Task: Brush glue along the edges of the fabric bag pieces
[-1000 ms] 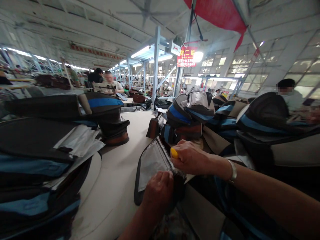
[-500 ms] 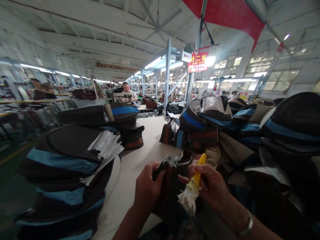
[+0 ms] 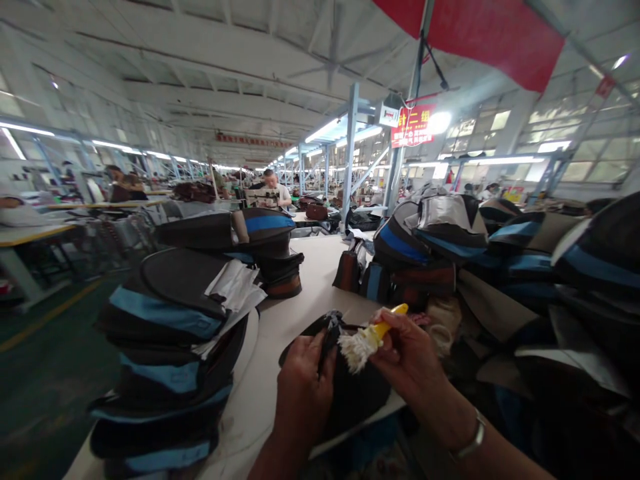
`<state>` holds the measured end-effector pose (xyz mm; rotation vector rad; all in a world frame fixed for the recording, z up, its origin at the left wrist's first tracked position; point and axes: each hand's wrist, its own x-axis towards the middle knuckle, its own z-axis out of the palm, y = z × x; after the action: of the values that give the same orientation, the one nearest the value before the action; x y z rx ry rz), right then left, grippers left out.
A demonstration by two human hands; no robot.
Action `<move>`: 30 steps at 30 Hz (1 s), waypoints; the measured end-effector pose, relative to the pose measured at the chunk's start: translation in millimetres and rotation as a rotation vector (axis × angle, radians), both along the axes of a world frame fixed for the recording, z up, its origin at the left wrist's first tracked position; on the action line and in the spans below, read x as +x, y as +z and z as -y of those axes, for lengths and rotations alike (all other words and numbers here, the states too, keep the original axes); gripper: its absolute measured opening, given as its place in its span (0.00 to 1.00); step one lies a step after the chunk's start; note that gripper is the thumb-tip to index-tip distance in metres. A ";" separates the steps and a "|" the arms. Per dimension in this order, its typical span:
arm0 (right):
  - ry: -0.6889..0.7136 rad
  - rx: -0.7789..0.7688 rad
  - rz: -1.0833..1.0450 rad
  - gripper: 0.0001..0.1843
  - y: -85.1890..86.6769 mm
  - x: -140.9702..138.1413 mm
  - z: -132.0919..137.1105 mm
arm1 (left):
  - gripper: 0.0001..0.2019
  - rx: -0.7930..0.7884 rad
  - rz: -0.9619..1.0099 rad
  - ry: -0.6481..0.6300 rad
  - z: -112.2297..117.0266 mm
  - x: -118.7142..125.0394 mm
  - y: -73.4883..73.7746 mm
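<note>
Head view: our left hand [image 3: 304,387] has its fingers closed on a dark fabric piece [image 3: 350,393] lying at the near edge of the white table [image 3: 300,320]; our right hand [image 3: 407,357] pinches a yellow-handled brush [image 3: 367,339], bristles touching the piece. Stacked bag panels [image 3: 175,347] stand left.

Yellow-handled brush [image 3: 370,335] with white bristles; black bag panel [image 3: 357,393]; blue-striped stacks [image 3: 170,333]

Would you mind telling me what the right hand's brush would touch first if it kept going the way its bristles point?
Probably the dark bag piece pinched by the left hand; the brush in the right hand points down-left at it, though depth is unclear.
</note>
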<state>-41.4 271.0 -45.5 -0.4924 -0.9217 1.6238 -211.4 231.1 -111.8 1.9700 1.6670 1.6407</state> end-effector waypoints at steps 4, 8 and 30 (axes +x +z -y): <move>-0.296 0.210 0.089 0.11 33.6 15.0 -3.7 | 0.14 -0.145 0.292 -0.247 -7.6 -7.4 13.9; -0.540 0.644 0.424 0.09 47.0 11.3 0.1 | 0.12 -0.237 0.479 -0.389 -10.5 -3.8 24.5; -0.829 0.637 0.377 0.11 85.8 61.9 -6.5 | 0.09 -0.028 0.198 -0.289 -36.2 -37.5 51.5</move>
<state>20.6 277.5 40.3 -0.6216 -1.2286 0.4536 -248.9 267.3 -60.4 1.8604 1.2628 1.6313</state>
